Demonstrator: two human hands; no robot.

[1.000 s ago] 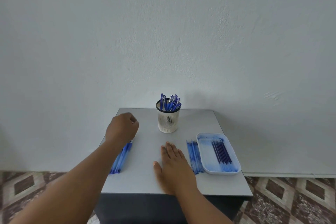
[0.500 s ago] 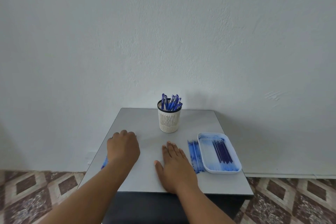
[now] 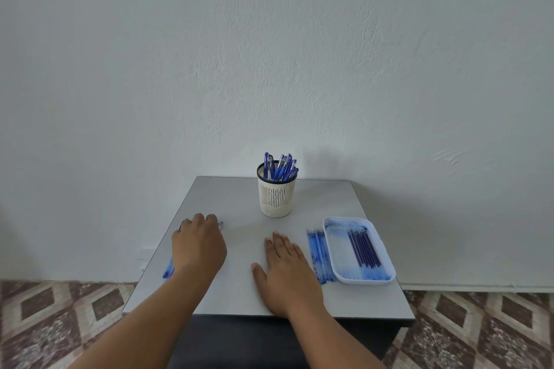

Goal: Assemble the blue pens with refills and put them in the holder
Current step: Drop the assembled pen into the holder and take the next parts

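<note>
Pens at 9 o'clock sit under the left hand, fingers curled on them; the right hand lies flat. Next: lift one, add a refill.

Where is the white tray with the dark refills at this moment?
In the head view, the white tray lies near the table's front right corner, right of the flat right hand.

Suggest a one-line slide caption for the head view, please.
Left hand covers blue pens on the table; right hand lies flat beside refills.
</note>
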